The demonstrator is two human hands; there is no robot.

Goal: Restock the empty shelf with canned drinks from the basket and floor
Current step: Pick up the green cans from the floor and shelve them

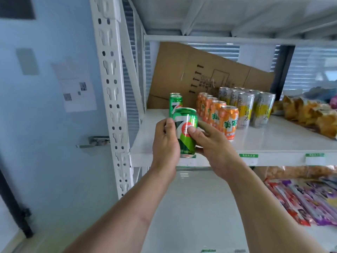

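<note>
You held a green can point(186, 132) upright in both hands, your left hand point(165, 143) curled round its side and your right hand point(213, 148) gripping it, thumb on the label. It hung just before the white shelf point(273, 143), near the green cans point(175, 105) and orange cans point(218, 115) standing there

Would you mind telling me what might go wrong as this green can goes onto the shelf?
The green can, held tilted in the left hand and right hand, might tip when set down. It could knock the green cans behind it. The right hand is close to the orange cans and may bump the front one.
</note>
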